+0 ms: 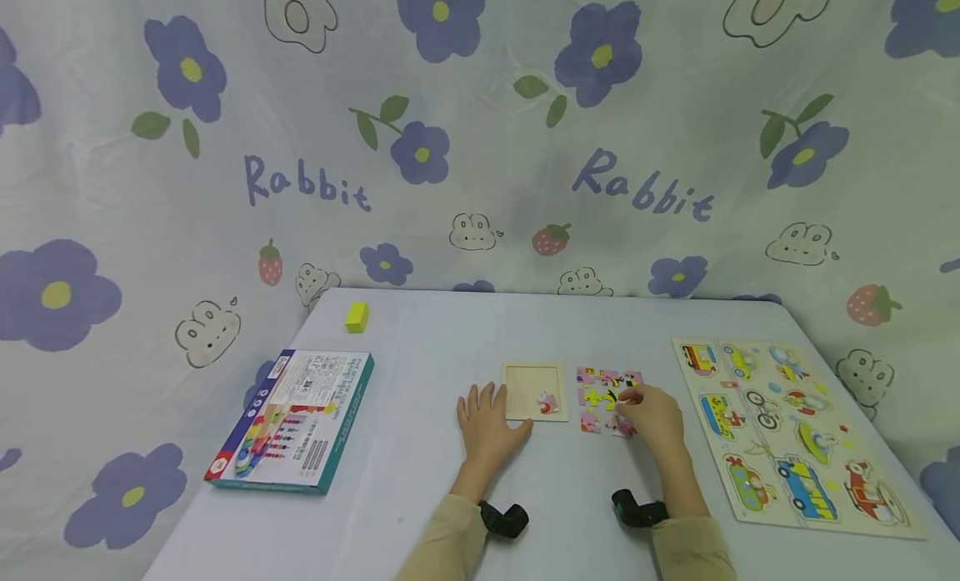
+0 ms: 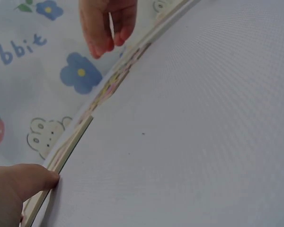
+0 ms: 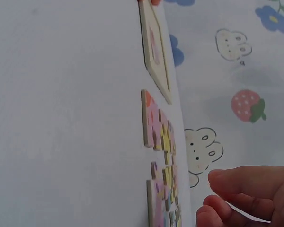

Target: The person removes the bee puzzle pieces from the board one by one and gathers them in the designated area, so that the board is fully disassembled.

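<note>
The wooden puzzle tray (image 1: 527,385) lies flat in the middle of the table, with a pink and white puzzle piece (image 1: 547,403) in its lower right corner. At the tray's left side rests my left hand (image 1: 486,427), fingers spread; its thumb (image 2: 40,179) touches the near edge in the left wrist view. To the tray's right lie several loose pink and yellow puzzle pieces (image 1: 591,399). My right hand (image 1: 654,418) hovers over their right side, fingers bent loosely. In the right wrist view its fingertips (image 3: 217,177) stand above the pieces, and no piece shows between them.
On the right lies a large wooden board (image 1: 780,448) with vehicle pictures. A flat toy box (image 1: 300,418) lies on the left, and a yellow block (image 1: 357,318) stands behind it. A printed curtain (image 1: 480,147) hangs behind the white table (image 1: 420,514).
</note>
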A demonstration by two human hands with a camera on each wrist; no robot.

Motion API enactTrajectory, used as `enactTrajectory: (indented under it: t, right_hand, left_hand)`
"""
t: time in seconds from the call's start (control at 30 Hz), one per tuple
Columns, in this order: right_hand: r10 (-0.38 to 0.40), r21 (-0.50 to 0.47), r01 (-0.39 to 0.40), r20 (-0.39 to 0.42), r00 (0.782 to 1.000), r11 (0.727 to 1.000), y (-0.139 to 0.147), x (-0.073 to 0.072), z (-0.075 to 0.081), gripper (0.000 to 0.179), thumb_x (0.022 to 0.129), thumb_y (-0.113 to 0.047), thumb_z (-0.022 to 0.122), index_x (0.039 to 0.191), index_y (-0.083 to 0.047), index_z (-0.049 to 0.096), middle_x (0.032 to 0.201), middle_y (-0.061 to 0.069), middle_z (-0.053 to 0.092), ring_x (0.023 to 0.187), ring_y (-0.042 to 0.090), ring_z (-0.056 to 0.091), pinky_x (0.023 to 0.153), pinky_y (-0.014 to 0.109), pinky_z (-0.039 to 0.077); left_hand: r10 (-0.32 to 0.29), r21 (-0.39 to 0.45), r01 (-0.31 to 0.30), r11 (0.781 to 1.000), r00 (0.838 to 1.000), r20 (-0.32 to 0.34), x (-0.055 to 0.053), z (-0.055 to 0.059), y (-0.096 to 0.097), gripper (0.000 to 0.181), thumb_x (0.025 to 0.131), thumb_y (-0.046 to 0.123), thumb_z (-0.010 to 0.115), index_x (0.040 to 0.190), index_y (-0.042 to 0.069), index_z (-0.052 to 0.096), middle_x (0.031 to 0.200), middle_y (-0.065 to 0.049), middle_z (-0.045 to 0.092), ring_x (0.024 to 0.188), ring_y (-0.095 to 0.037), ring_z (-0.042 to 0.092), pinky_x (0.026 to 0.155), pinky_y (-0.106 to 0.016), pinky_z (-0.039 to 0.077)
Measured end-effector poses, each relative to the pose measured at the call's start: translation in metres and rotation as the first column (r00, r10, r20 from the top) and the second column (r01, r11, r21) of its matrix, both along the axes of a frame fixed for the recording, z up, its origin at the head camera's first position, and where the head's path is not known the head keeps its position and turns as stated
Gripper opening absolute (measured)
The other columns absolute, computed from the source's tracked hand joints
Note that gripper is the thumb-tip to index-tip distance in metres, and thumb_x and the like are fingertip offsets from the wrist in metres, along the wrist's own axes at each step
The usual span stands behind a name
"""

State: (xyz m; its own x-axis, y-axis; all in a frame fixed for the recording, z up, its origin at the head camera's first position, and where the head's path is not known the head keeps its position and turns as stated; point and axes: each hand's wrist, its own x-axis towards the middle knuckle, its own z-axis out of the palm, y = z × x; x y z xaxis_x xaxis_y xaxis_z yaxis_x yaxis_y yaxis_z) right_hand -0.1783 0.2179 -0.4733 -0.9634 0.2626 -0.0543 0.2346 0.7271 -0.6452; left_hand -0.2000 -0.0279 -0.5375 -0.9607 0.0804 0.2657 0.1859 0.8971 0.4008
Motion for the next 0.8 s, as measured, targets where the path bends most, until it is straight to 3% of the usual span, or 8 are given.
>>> enactTrajectory:
  t: [0.23,0.53,0.8]
  right_hand:
    - [0.05,-0.038,-0.053,-0.061,0.997,0.998,-0.016,-0.011,0.007,0.018,0.079,-0.014,0.068,0.093,-0.003,0.068,0.081,0.008,0.064,0.079,0.024,0.057,0.066,0.036,0.041]
    - [0.14,-0.18,-0.154,-0.091,0.986,0.971,-0.041,-0.03,-0.002,0.021,0.077,-0.01,0.071,0.096,-0.002,0.068,0.086,0.008,0.066,0.082,0.023,0.061,0.067,0.032,0.049]
    - [0.209,-0.139,-0.221,-0.096,0.973,0.965,-0.064,-0.038,-0.007,0.018,0.076,-0.01,0.073,0.093,-0.005,0.069,0.084,0.005,0.067,0.081,0.022,0.063,0.067,0.033,0.049]
  left_hand:
    - [0.003,-0.008,-0.003,1.0,1.0,0.005,0.0,0.0,0.0,0.073,0.073,0.053,0.065,0.13,0.009,0.052,0.134,-0.013,0.046,0.131,-0.038,0.029,0.105,-0.058,0.014]
    - [0.009,-0.028,-0.009,1.0,1.0,0.007,0.0,0.001,0.0,0.073,0.073,0.054,0.064,0.13,0.009,0.052,0.134,-0.012,0.046,0.13,-0.038,0.03,0.105,-0.057,0.015]
    - [0.012,-0.048,-0.011,0.999,1.0,0.016,0.001,0.003,0.0,0.074,0.074,0.055,0.063,0.131,0.01,0.051,0.134,-0.012,0.046,0.131,-0.037,0.03,0.105,-0.057,0.016]
